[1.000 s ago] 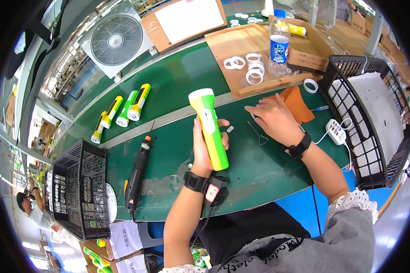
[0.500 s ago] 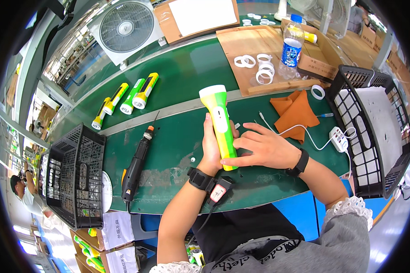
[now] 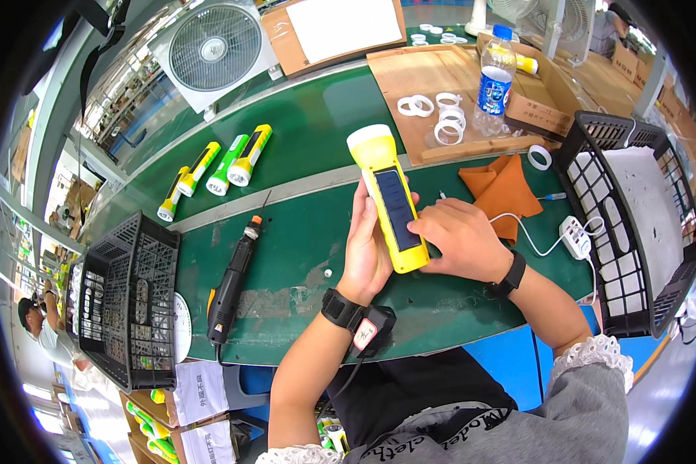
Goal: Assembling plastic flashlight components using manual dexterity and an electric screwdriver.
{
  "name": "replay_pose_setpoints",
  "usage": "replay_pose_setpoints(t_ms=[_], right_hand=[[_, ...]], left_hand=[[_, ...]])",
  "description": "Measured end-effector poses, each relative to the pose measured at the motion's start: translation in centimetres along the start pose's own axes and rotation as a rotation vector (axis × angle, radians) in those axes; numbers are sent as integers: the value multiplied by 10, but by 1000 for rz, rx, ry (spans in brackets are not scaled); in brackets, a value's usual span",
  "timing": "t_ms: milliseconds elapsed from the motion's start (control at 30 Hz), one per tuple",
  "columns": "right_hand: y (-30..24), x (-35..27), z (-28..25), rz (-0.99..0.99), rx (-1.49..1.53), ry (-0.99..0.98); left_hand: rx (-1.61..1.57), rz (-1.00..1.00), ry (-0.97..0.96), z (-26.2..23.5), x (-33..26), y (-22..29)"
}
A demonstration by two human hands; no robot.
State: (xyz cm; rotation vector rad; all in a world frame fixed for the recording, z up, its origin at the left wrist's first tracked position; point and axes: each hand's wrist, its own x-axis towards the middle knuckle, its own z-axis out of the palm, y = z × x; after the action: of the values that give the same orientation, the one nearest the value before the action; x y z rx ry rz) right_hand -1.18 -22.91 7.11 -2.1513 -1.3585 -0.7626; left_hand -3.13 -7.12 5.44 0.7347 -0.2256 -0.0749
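A yellow flashlight (image 3: pixel 378 165) with a white head and a dark solar panel along its side is held above the green bench, its head pointing up and away from me. My left hand (image 3: pixel 369 247) wraps round it from the left, with fingertips showing on the far side. On the lower right, my right hand (image 3: pixel 464 241) grips the flashlight's tail end, the thumb on the panel and the other fingers partly hidden. An orange cloth (image 3: pixel 503 193) lies just beyond my right hand, with a white charging cable (image 3: pixel 527 224) beside it.
A black electric screwdriver (image 3: pixel 233 284) lies left of my hands. Several flashlights (image 3: pixel 225 165) rest on the far strip. Black crates stand at the left (image 3: pixel 131 301) and right (image 3: pixel 611 232). White rings (image 3: pixel 450 124) and a bottle (image 3: pixel 494 85) sit on the wooden board.
The flashlight has been turned about its length, so its panel side faces up instead of the switch side. It has shifted slightly right, and my right hand has closed on its tail.
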Motion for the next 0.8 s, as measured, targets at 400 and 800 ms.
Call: replay_pose_setpoints(t_ms=[400, 800], right_hand=[[-4, 3, -4, 246, 102, -90], [14, 9, -17, 122, 389, 677]], left_hand=[[24, 26, 108, -10, -3, 2], [573, 237, 24, -11, -8, -7]])
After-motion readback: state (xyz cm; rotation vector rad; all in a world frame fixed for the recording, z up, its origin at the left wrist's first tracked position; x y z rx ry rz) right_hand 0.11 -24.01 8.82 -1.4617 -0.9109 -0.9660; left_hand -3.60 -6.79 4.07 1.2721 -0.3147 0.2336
